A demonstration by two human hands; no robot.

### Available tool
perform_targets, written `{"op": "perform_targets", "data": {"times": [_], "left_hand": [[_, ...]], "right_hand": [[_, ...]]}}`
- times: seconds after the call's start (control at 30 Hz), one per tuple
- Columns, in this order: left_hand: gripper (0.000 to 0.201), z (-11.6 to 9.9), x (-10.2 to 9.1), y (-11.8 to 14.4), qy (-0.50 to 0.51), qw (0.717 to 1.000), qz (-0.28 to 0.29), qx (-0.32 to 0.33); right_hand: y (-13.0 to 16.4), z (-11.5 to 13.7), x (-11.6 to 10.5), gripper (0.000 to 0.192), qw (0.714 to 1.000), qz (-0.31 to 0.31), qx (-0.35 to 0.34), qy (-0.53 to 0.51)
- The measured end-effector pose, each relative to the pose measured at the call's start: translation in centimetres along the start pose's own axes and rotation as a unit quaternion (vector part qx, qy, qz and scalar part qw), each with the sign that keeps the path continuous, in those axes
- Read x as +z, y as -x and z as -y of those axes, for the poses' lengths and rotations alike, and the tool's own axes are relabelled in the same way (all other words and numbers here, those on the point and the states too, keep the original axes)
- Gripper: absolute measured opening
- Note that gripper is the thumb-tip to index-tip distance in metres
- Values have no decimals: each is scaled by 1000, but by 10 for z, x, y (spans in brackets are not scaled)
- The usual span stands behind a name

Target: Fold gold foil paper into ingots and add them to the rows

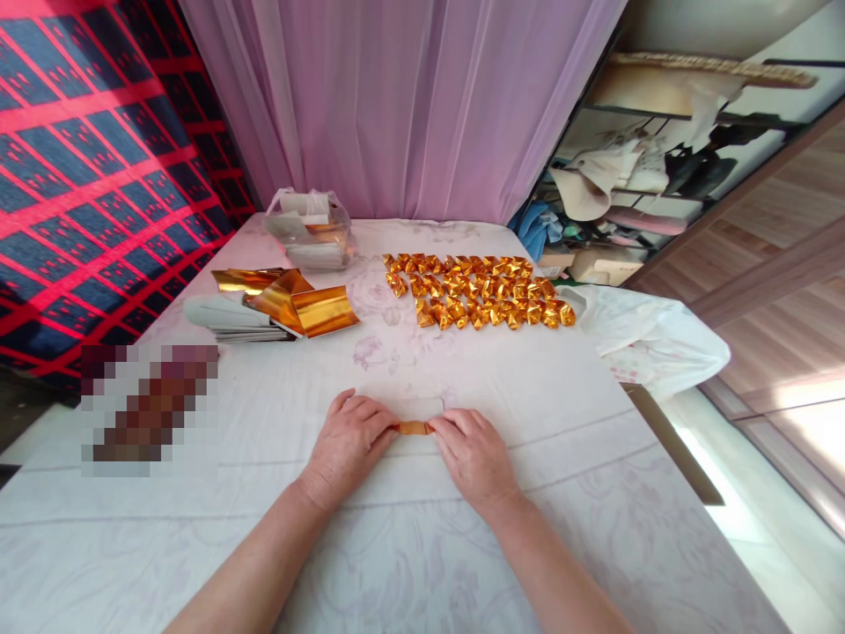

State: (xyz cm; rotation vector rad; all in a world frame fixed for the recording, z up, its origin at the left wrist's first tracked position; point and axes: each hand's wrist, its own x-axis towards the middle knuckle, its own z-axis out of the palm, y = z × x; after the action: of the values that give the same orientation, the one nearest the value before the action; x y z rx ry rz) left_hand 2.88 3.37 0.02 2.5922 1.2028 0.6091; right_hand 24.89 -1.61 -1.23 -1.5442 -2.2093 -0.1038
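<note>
A narrow folded strip of gold foil paper (415,428) lies level between my two hands, close above or on the tablecloth. My left hand (353,433) pinches its left end with fingers closed. On the other end, my right hand (476,451) grips with thumb and fingertips pressed together. The fingers partly cover both ends of the strip. Beyond the hands, to the right, several folded gold paper pieces (488,289) stand in rows. Loose gold foil sheets (323,310) lie on a stack of grey-backed paper (228,319) at the left.
A clear plastic bag (310,231) of paper sits at the table's (422,546) back left. A white plastic bag (660,339) hangs by the right edge. A purple curtain (402,106) closes off the back. Shelves (634,167) with cloths and hats stand right. A blurred patch covers something at left.
</note>
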Motion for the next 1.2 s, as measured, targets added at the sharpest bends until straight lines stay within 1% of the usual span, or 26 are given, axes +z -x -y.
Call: {"op": "perform_targets", "data": {"times": [0.13,0.27,0.37,0.57,0.73,1.03,1.2], "left_hand": [[8,0,0,1,-1,1000,-7,1],[10,-1,-1,2,-10,1000,1,7],[11,-2,-2,2,-15,1000,4,11],[11,-1,-3,1,3,1000,11,11],[10,-2,-3,1,17,1000,7,10],[12,-4,-1,2,32,999,6,-24],[14,-8,-1,2,27,998,15,-51]], "right_hand": [[1,1,-1,17,1000,11,7,-19],[1,4,-3,22,999,30,14,-16],[2,5,-4,21,999,38,14,-13],[1,6,-3,16,998,25,30,-48],[0,6,-2,19,996,10,37,-74],[-5,2,1,22,994,13,62,-87],[-5,2,0,22,994,14,72,-83]]}}
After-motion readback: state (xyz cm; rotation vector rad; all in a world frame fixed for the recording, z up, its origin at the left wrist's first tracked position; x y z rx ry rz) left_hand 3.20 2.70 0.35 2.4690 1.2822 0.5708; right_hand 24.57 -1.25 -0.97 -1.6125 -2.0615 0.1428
